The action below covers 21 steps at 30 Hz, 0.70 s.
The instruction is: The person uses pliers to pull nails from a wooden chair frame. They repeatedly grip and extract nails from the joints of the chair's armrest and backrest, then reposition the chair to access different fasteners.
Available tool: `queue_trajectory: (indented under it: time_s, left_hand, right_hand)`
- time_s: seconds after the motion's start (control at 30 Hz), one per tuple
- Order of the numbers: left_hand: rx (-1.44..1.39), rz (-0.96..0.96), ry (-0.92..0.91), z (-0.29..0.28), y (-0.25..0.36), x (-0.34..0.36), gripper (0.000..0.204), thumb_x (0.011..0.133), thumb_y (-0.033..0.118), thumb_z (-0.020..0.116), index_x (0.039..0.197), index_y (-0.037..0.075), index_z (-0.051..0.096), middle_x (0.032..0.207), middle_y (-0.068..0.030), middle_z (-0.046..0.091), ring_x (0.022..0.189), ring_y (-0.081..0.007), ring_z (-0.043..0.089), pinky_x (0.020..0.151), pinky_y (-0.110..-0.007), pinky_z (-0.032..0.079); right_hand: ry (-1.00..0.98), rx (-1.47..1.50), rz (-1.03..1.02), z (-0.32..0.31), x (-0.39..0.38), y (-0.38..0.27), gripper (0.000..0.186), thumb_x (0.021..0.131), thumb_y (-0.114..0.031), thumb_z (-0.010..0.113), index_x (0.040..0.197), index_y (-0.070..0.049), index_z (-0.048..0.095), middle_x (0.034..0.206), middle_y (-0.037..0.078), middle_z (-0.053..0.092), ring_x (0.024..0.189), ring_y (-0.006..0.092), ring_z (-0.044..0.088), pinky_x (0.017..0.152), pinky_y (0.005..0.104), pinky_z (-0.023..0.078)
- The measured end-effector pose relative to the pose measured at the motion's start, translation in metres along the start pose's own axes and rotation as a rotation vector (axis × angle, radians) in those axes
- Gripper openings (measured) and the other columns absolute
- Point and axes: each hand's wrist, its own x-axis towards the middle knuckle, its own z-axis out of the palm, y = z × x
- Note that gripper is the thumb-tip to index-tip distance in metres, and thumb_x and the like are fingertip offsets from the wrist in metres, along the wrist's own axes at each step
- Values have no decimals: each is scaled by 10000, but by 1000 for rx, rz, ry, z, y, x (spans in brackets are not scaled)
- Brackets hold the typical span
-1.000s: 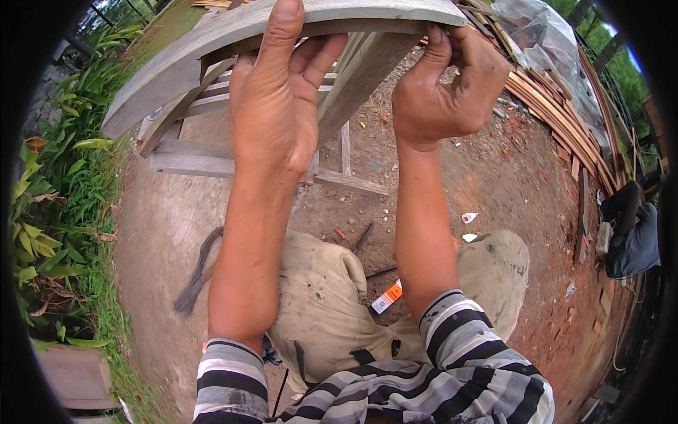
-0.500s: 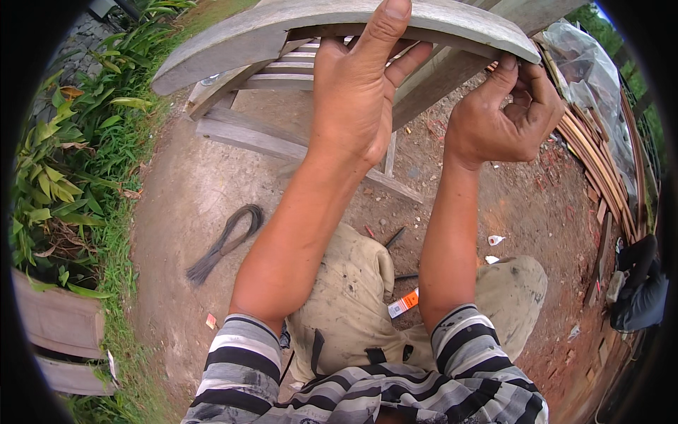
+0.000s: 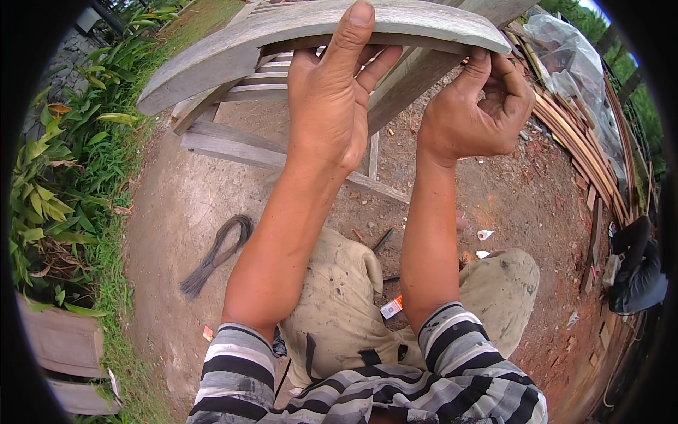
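A curved, weathered grey wooden armrest (image 3: 233, 56) spans the top of the view, part of a slatted wooden seat frame (image 3: 233, 150). My left hand (image 3: 326, 106) grips its underside near the middle, thumb up against the front face and fingers behind the lower edge. Under the armrest's right end, my right hand (image 3: 474, 116) is closed, with thumb and forefinger pinched at the bottom edge. Whatever may lie between those fingertips is hidden. A thick wooden beam (image 3: 417, 81) slants behind both hands.
A looped bundle of dark wire (image 3: 219, 254) lies on the dirt at left. An orange-and-white packet (image 3: 391, 307) rests between my knees, and small white bottles (image 3: 484, 234) lie right of my forearm. Plants (image 3: 56, 205) border the left; timber strips (image 3: 586, 155) and plastic sheeting (image 3: 565, 53) the right.
The armrest and both hands now appear a little farther left, and the whole view has shifted slightly. Both hands keep the same places on the armrest.
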Motion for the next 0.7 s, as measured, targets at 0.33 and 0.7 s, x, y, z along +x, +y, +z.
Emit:
queue_trajectory:
  time_s: [0.33, 0.7]
  left_hand:
    - [-52, -10, -88, -8, -1, 4, 459, 996, 282, 733, 1312, 6, 550, 1210, -97, 676, 1129, -197, 667, 1018, -358, 559]
    - [-9, 60, -104, -14, -7, 1, 568, 918, 348, 819, 1286, -4, 569, 1220, -96, 629, 1168, -211, 623, 1047, -470, 538]
  right_hand:
    - [-30, -59, -138, -2, 3, 6, 136, 929, -48, 755, 1026, 35, 708, 939, 87, 654, 760, 178, 610, 611, 289, 491]
    - [-179, -79, 59, -15, 6, -11, 196, 897, 22, 776, 1045, 67, 656, 1013, 95, 635, 890, 183, 690, 724, 289, 608]
